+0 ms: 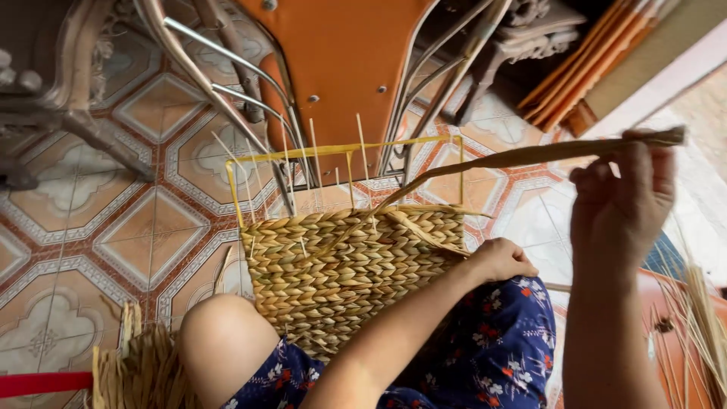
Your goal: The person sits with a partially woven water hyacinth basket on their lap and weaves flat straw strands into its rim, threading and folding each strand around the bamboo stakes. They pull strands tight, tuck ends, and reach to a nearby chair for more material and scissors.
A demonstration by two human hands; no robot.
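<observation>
A half-woven basket point(341, 265) of braided tan straw stands on a yellow wire frame point(344, 149), propped between my knees. Thin pale upright sticks point(314, 155) rise above the woven part. My left hand point(501, 260) rests on the basket's right edge, fingers curled against the weave. My right hand point(622, 198) is raised to the right and pinches a long flat straw strand point(500, 159). The strand runs taut from the top right of the weave up to that hand.
An orange metal-legged chair point(341, 53) lies tipped just beyond the basket on the patterned tile floor point(98, 220). Loose straw bundles lie at the lower left point(144, 371) and far right point(700, 326). Carved wooden furniture point(53, 91) stands at the upper left.
</observation>
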